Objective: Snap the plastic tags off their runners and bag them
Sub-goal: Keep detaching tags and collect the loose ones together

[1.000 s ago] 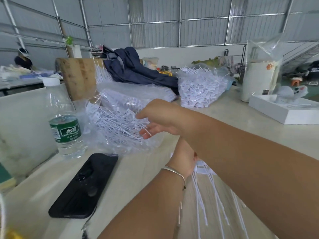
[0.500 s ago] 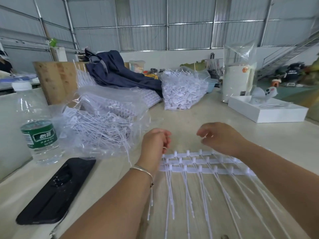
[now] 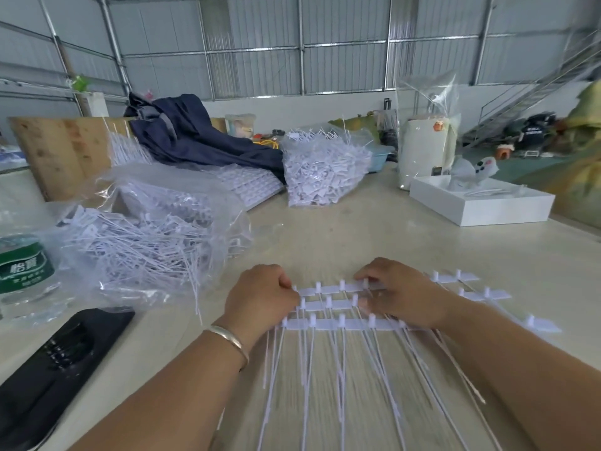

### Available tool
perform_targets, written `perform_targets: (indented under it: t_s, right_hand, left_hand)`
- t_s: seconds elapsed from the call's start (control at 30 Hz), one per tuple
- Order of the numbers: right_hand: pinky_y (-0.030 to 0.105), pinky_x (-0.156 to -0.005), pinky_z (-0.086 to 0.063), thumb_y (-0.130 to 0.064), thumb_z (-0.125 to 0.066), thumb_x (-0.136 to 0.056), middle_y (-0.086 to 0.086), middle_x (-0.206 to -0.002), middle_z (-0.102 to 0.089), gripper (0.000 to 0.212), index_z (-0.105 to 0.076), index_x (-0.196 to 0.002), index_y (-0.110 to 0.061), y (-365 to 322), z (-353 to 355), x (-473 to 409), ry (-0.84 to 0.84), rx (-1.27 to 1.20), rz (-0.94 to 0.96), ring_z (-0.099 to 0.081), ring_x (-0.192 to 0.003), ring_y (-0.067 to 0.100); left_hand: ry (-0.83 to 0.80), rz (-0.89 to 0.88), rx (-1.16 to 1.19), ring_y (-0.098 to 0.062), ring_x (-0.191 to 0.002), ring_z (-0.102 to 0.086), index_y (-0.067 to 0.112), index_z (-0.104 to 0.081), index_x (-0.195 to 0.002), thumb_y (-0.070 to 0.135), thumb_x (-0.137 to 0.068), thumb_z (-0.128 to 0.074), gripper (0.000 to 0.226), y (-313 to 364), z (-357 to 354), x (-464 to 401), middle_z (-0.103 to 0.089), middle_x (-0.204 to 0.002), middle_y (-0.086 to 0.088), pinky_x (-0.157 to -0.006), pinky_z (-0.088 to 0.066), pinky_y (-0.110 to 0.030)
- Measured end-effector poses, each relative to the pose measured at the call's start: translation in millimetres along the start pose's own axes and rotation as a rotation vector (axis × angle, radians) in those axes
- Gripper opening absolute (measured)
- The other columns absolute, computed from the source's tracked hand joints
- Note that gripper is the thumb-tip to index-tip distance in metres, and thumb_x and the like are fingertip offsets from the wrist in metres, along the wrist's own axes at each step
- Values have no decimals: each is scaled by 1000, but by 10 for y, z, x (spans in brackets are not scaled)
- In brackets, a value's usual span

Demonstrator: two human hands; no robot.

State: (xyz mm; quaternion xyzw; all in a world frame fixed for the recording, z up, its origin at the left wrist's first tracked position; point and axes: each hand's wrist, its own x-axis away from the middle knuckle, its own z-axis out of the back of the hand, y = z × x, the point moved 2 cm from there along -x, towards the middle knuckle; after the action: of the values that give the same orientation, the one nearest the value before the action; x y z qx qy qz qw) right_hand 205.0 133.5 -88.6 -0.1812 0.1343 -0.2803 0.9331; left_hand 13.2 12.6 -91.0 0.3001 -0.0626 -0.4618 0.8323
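Three rows of white plastic tags on their runners (image 3: 328, 323) lie across the table in front of me, their long thin tails running toward me. My left hand (image 3: 260, 299) grips the left end of the rows with curled fingers. My right hand (image 3: 395, 296) pinches the tags in the far and middle rows, its fingers curled over them. To the left lies an open clear plastic bag (image 3: 143, 236) full of loose snapped-off tags.
A black phone (image 3: 55, 366) and a water bottle (image 3: 24, 271) sit at the left. Further back stand a second bag of tags (image 3: 322, 170), stacked tag sheets (image 3: 250, 187), a dark jacket (image 3: 201, 141), a wooden board (image 3: 61, 151) and a white box (image 3: 481, 206).
My right hand has come back from the bag at the left and dropped onto the tag rows. My left hand has closed on their left end. The view has tilted down.
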Motion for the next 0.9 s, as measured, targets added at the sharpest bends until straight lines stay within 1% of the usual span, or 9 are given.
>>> perform_targets:
  t_s: [0.1, 0.23, 0.27, 0.37, 0.47, 0.6, 0.7, 0.77, 0.9]
  right_hand:
    - [23, -85, -37, -19, -62, -92, 7, -115, -56, 33, -59, -123, -8, 64, -4, -19, 70, 74, -64, -55, -106, 22]
    - [28, -79, -38, -19, -55, -95, 3, -95, -48, 11, -59, -97, -9, 65, -4, -6, 92, 196, -108, -50, -93, 23]
    - [29, -80, -39, -18, -54, -95, 3, -96, -48, 11, -59, -97, -8, 50, -3, -2, 97, 221, -99, -50, -95, 23]
    - [29, -88, -43, -13, -57, -93, 6, -112, -52, 24, -60, -117, -9, 19, 26, 3, 197, 203, -91, -49, -106, 21]
    - [27, -86, -45, -12, -59, -93, 3, -119, -52, 32, -58, -124, -15, 7, 51, 4, 281, 242, -83, -46, -111, 18]
    - [25, -85, -40, -22, -62, -90, 1, -125, -53, 39, -57, -129, -18, 52, 37, 21, 299, 236, -53, -44, -117, 17]
    - [31, -97, -40, -26, -60, -90, -2, -134, -52, 45, -54, -134, -19, 71, 0, 26, 245, 237, -53, -43, -122, 17]
    - [32, -103, -37, -25, -58, -92, -4, -138, -52, 46, -51, -137, -21, 67, 2, 23, 266, 236, -36, -44, -125, 16]
    - [26, -99, -32, -23, -56, -94, -5, -124, -63, 42, -52, -136, -24, 35, 13, 17, 320, 219, 5, -56, -112, 16]
  left_hand:
    - [25, -12, -83, -17, -78, -63, 15, -69, -80, 17, -81, -67, 3, 56, 15, 29, -66, -86, 0, -67, -52, -28]
    - [52, -40, -221, -20, -93, -60, 13, -71, -91, 18, -87, -60, 12, 97, 7, 47, -66, -97, -3, -79, -53, -34]
    - [56, -43, -246, -20, -98, -58, 15, -70, -96, 21, -88, -59, 15, 101, 4, 44, -64, -101, -2, -84, -52, -36]
    - [18, -12, -280, -21, -113, -47, 22, -66, -109, 31, -89, -58, 23, 88, -10, 36, -57, -110, 0, -92, -46, -37]
    - [15, 7, -325, -23, -118, -38, 26, -67, -104, 33, -88, -57, 20, 90, -3, 28, -51, -108, 0, -92, -44, -37]
    - [37, 4, -344, -24, -118, -33, 25, -66, -97, 36, -85, -58, 18, 84, -13, 5, -42, -108, -1, -88, -38, -35]
    - [35, 7, -328, -23, -113, -33, 22, -63, -97, 37, -85, -54, 21, 76, -53, -13, -41, -106, 0, -82, -28, -35]
    - [94, -5, -247, -20, -108, -34, 22, -59, -95, 36, -85, -52, 19, 76, -42, -19, -41, -102, 3, -81, -25, -35]
    - [260, -48, -101, -14, -96, -32, 24, -51, -87, 35, -86, -52, 12, 102, 22, -21, -45, -94, 8, -83, -28, -37]
